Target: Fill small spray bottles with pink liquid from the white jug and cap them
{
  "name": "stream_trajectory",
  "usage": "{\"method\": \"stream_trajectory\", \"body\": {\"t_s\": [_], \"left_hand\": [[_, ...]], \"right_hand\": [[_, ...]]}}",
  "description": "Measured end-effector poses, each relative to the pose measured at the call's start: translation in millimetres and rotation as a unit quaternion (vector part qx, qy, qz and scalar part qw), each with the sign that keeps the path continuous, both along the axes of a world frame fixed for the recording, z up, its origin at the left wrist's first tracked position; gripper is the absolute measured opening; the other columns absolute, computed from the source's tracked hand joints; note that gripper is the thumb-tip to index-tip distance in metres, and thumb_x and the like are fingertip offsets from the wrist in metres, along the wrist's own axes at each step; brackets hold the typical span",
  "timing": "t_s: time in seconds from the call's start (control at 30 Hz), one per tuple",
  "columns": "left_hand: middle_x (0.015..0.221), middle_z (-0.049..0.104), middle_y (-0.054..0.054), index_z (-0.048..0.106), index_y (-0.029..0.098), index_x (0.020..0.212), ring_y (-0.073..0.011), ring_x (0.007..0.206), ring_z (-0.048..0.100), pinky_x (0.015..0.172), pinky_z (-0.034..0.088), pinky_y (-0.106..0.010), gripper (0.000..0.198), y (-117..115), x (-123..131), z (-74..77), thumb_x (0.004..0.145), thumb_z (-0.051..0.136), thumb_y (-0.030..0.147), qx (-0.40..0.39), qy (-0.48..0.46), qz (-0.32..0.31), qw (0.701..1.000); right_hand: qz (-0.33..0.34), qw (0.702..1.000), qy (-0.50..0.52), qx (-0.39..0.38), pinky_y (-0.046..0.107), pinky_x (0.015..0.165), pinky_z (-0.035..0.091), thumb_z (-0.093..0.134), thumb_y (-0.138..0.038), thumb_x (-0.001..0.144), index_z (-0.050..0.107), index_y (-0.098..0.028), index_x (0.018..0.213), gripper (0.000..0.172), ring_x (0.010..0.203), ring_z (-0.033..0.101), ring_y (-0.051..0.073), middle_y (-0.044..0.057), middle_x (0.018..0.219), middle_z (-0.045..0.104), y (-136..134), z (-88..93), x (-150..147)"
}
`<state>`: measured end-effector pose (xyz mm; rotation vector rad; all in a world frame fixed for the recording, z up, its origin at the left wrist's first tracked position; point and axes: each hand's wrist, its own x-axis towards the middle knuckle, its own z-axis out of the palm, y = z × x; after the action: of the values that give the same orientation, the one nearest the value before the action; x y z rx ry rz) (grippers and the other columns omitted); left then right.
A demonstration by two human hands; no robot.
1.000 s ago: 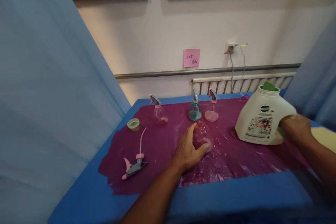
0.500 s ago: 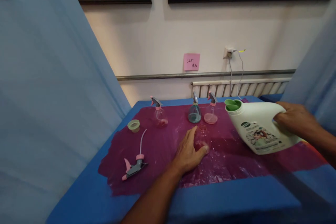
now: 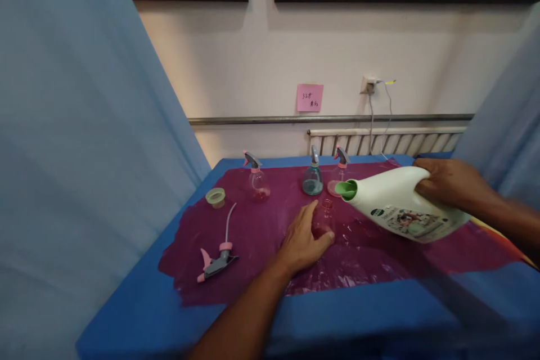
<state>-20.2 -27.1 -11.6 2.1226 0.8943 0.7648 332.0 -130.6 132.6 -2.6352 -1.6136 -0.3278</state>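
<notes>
A cream-white plastic jug with a built-in handle is tipped almost onto its side above the right part of a glossy purple plastic sheet, its open mouth facing left. A bright green plastic spout lines that mouth, and the label carries a dark green oval logo over a printed picture in pale green, brown and pink. The person's right hand wraps the handle with curled fingers, their tips hidden behind it. The left hand holds a clear, round-bodied bottle upright on the sheet, index finger and thumb parted around its left side. The bottle is see-through, tinted reddish by the purple beneath, with a narrow uncapped neck; how much liquid it contains cannot be told. The spout sits just beside this neck, up and to the right. Left of the left hand lie a grey-and-pink trigger sprayer head with a thin dip tube and a pale green translucent cap. Behind stand a clear spray bottle, a teal spray bottle and a pink-bottomed spray bottle.
</notes>
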Motion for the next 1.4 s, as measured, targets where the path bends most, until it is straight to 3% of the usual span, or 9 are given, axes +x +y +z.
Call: {"method": "stream_trajectory", "body": {"t_s": [0.47, 0.8, 1.2, 1.4], "left_hand": [[0.17, 0.059, -0.012, 0.049, 0.028, 0.175, -0.0333, 0.16, 0.058, 0.14, 0.043, -0.055, 0.088, 4, 2, -3.0, 0.094, 0.081, 0.037, 0.066, -0.021, 0.006, 0.998], [0.157, 0.064, -0.009, 0.051, 0.035, 0.176, -0.0328, 0.149, 0.063, 0.136, 0.048, -0.053, 0.091, 3, 3, -0.2, 0.091, 0.083, 0.035, 0.094, -0.02, 0.015, 0.995], [0.156, 0.063, -0.009, 0.048, 0.034, 0.179, -0.0334, 0.149, 0.061, 0.136, 0.047, -0.055, 0.095, 5, 4, -4.5, 0.091, 0.084, 0.035, 0.1, -0.016, 0.007, 0.995], [0.165, 0.063, -0.012, 0.048, 0.027, 0.176, -0.0361, 0.155, 0.059, 0.137, 0.045, -0.057, 0.094, 4, 5, -2.6, 0.09, 0.084, 0.034, 0.095, -0.011, 0.015, 0.995]], "right_hand": [[0.023, 0.995, -0.083, -0.047, 0.036, 0.066, 0.035, 0.06, -0.034, 0.094, 0.075, -0.028, 0.109, 0.023, 0.092, 0.077, 0.032, 0.011, 0.102, 0.084, 6, 25.2, -9], [0.033, 0.983, -0.165, -0.071, 0.036, 0.064, 0.028, 0.062, -0.037, 0.095, 0.076, -0.026, 0.108, 0.022, 0.083, 0.069, 0.027, 0.011, 0.099, 0.082, 6, 44.1, -13], [0.042, 0.979, -0.184, -0.075, 0.036, 0.063, 0.032, 0.063, -0.038, 0.097, 0.074, -0.028, 0.106, 0.017, 0.083, 0.069, 0.027, 0.009, 0.103, 0.082, 10, 52.4, -11], [0.057, 0.98, -0.186, -0.051, 0.036, 0.064, 0.032, 0.067, -0.038, 0.093, 0.076, -0.028, 0.103, 0.017, 0.081, 0.067, 0.027, 0.008, 0.101, 0.082, 9, 55.4, -12]]}}
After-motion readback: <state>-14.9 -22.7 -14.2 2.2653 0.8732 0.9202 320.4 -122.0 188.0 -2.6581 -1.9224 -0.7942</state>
